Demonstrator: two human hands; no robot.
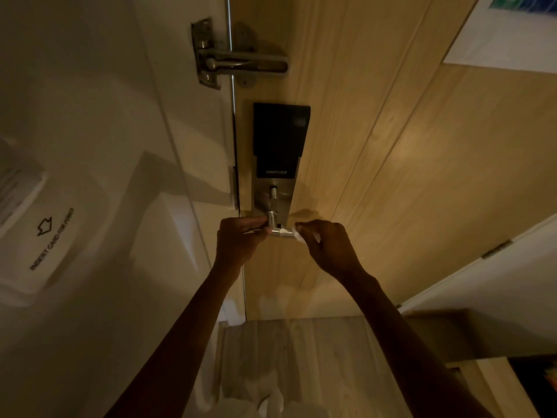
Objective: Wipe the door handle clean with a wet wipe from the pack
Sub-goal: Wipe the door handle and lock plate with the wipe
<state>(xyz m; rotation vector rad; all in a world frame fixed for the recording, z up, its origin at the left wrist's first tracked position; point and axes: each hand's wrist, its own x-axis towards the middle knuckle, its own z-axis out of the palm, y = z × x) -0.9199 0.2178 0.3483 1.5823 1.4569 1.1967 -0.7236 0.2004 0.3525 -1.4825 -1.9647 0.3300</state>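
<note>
A silver lever door handle [278, 231] juts from a smart lock plate [272, 197] on the wooden door [391, 161]. My left hand [238, 241] is closed around the handle's left end near its stem. My right hand [330, 245] pinches a white wet wipe [300, 235] against the handle's right part, hiding most of the lever. No wipe pack is recognisable in the view.
A metal swing-bar door guard [238, 60] is mounted above the lock. On the white wall at the left sits a key-card power holder [45, 233]. A cabinet door with a hinge [497, 248] stands at the right. Pale wood floor [301, 357] lies below.
</note>
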